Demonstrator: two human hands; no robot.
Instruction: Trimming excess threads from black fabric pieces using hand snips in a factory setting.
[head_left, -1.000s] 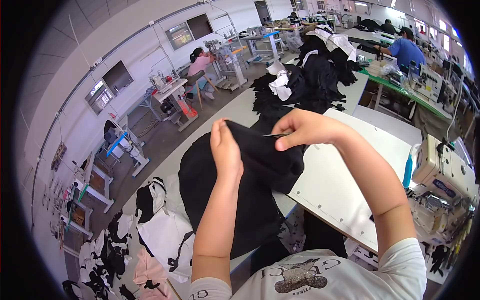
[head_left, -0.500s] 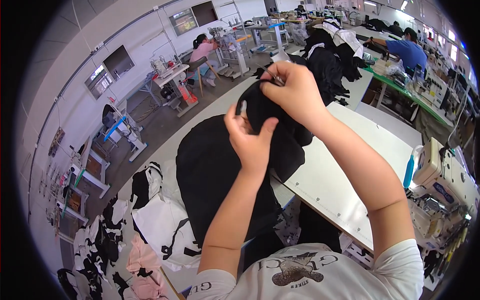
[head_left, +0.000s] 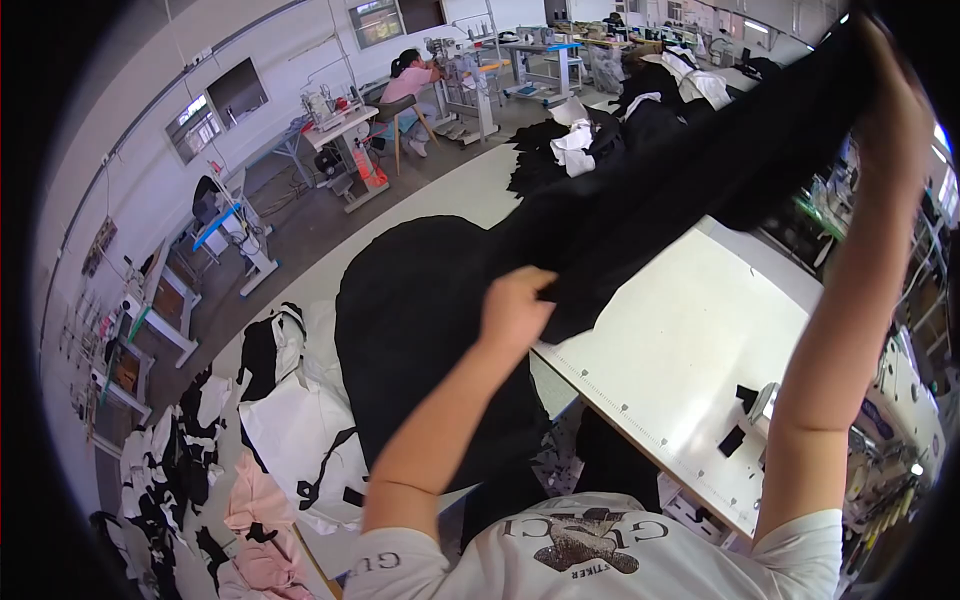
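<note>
A long piece of black fabric (head_left: 640, 205) is stretched on a slant across the table, from the middle up to the upper right. My left hand (head_left: 515, 312) is closed on its lower edge. High at the right rim, my right hand (head_left: 893, 115) grips the raised far end; its fingers are partly dark and blurred. Underneath, a large rounded black fabric piece (head_left: 430, 350) lies flat at the table's left part. Whether the two are joined I cannot tell.
White fabric (head_left: 305, 430) and pink fabric (head_left: 265, 510) lie at the left, with black and white scraps beyond. A heap of dark fabric (head_left: 640, 130) sits at the back. Two small black pieces (head_left: 732, 440) lie on the white tabletop (head_left: 690, 320). A person (head_left: 410, 85) sits by sewing machines.
My hands have moved apart: the right swung up to the far right, drawing the bunched black fabric out long. The left moved slightly down. The thin metal tool by my right hand no longer shows.
</note>
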